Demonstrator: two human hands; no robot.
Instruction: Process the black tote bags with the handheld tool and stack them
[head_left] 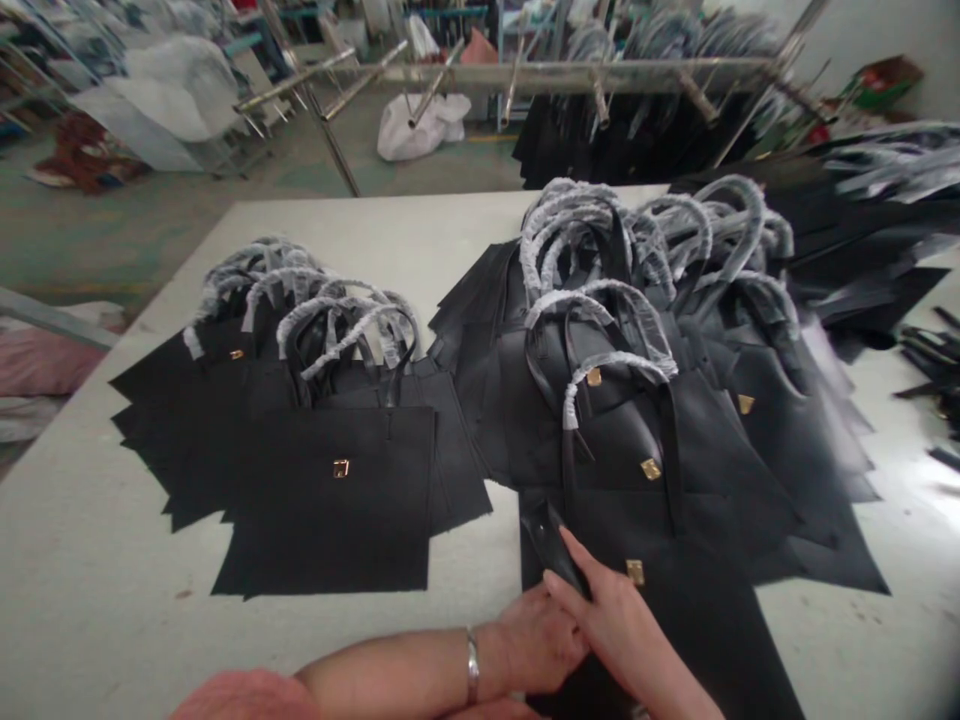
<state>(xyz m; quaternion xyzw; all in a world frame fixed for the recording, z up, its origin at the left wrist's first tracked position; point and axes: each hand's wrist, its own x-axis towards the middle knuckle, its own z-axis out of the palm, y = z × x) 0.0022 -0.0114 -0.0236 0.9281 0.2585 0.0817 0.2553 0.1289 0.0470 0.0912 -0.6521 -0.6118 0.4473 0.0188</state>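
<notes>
My right hand is closed on a dark leather strip, which lies between its thumb and forefinger and points up and left. Close against it is my left hand, with a silver bracelet on the wrist. Its fingers are curled, and what they grip, if anything, is hidden. Both hands are over a black bag panel with a gold clasp plate. Just above, a plastic-wrapped handle arches over the panel, its dark ends running down to the panel's upper part.
Left of my hands lies a fanned pile of black panels with wrapped handles. More panels overlap on the right. A heap of dark leather pieces sits farther right. Behind the white table stands a metal rack with protruding bars.
</notes>
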